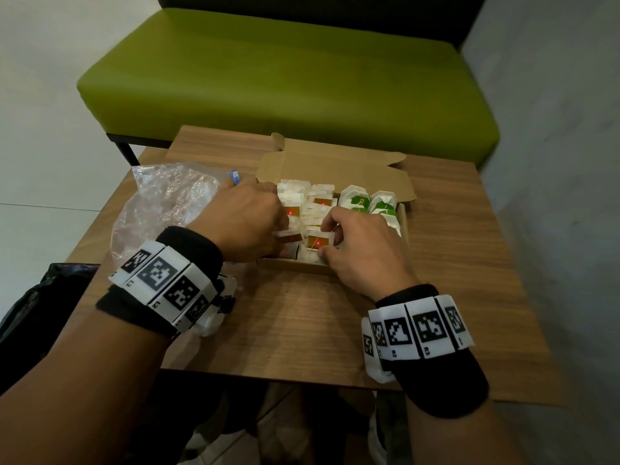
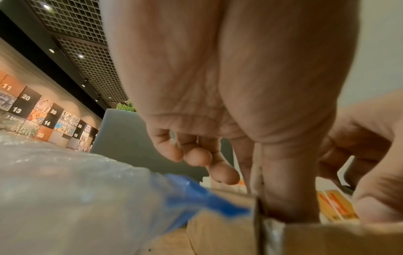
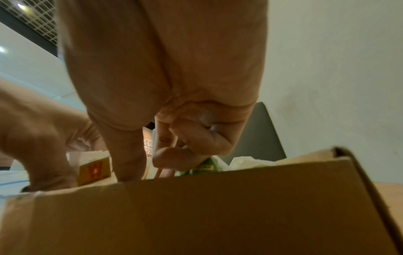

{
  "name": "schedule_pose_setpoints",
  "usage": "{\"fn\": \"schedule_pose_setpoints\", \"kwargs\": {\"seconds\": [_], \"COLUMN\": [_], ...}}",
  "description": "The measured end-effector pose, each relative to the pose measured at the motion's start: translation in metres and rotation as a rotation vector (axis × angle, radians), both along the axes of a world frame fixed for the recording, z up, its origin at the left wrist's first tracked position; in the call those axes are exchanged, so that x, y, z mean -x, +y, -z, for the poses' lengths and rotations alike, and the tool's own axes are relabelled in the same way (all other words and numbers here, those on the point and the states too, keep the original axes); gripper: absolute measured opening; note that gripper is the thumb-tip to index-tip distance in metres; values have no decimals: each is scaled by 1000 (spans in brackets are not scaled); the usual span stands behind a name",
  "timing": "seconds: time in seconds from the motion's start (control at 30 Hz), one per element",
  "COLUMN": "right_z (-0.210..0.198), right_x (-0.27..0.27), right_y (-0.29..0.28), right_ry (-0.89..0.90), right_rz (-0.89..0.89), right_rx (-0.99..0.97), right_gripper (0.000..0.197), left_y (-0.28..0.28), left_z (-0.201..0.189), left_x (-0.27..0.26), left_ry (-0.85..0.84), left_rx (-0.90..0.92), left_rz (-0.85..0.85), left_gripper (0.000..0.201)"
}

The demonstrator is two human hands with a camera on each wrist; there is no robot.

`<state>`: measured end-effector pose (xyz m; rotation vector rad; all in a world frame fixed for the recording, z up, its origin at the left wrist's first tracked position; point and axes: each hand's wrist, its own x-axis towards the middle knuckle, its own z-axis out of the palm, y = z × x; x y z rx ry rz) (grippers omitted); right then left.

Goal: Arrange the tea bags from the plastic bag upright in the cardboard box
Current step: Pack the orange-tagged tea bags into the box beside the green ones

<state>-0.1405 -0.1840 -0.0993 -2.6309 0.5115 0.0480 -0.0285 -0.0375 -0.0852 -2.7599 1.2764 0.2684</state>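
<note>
An open cardboard box (image 1: 396, 182) sits on the wooden table (image 1: 302, 330), packed with tea bags. White bags with orange-red tags (image 1: 320, 201) fill its left and middle, and green-tagged ones (image 1: 360, 203) stand at the right. My right hand (image 1: 327, 238) pinches an orange-tagged tea bag (image 1: 317, 243) at the box's near wall (image 3: 218, 215), thumb low inside. My left hand (image 1: 271, 231) reaches into the box's left near corner, where thumb and forefinger close on a tea bag tag (image 1: 289, 237); its other fingers (image 2: 196, 155) hang loosely curled. The crumpled clear plastic bag (image 1: 167, 203) lies left of the box.
A green upholstered bench (image 1: 285, 78) stands behind the table. A black bag (image 1: 40, 313) lies off the table's left near corner. A grey wall (image 1: 553, 129) runs close on the right. Bare wood lies between the box and the near edge.
</note>
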Motion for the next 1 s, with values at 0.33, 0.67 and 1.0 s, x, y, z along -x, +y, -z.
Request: {"fn": "schedule_pose_setpoints", "kwargs": {"seconds": [0.33, 0.67, 1.0], "right_z": [0, -6, 0], "right_x": [-1, 5, 47], "right_y": [1, -15, -72], "right_ry": [-98, -252, 189], "right_rz": [8, 171, 447], "right_rx": [-25, -152, -309], "right_gripper": [23, 8, 35], "left_y": [5, 14, 6], "left_z": [-5, -14, -5], "left_x": [-2, -11, -1], "left_ry": [57, 145, 389], "left_rx": [-7, 373, 272], "left_rz": [12, -194, -443], "left_gripper": [24, 30, 17]}}
